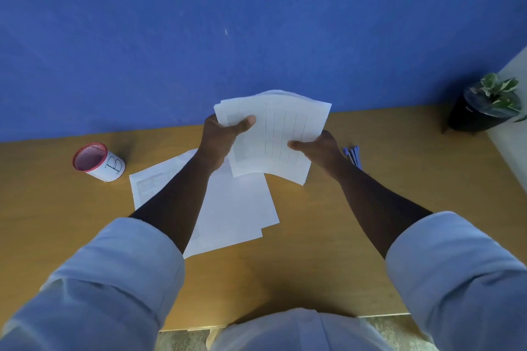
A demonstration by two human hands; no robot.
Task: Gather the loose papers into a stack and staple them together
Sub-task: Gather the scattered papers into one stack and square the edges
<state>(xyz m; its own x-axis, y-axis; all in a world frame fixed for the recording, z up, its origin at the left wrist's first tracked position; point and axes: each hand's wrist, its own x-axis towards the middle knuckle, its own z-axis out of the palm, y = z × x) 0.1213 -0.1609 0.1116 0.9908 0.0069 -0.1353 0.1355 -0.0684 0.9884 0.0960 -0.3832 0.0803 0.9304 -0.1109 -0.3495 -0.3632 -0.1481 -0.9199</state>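
Note:
A fanned bundle of white papers [275,134] is held up above the wooden desk [313,236]; the top sheet carries faint vertical lines. My left hand [221,138] grips its left edge, thumb on top. My right hand [320,148] pinches its lower right edge. Beneath them, loose white sheets [233,208] still lie overlapping on the desk, one with printed text poking out at the left [148,182]. A blue object [353,155], possibly the stapler, lies on the desk just behind my right wrist, mostly hidden.
A white mesh cup with a red rim and a letter B [98,162] stands at the left of the desk. A potted plant in a black pot [482,108] sits at the far right corner. A blue wall [256,23] backs the desk.

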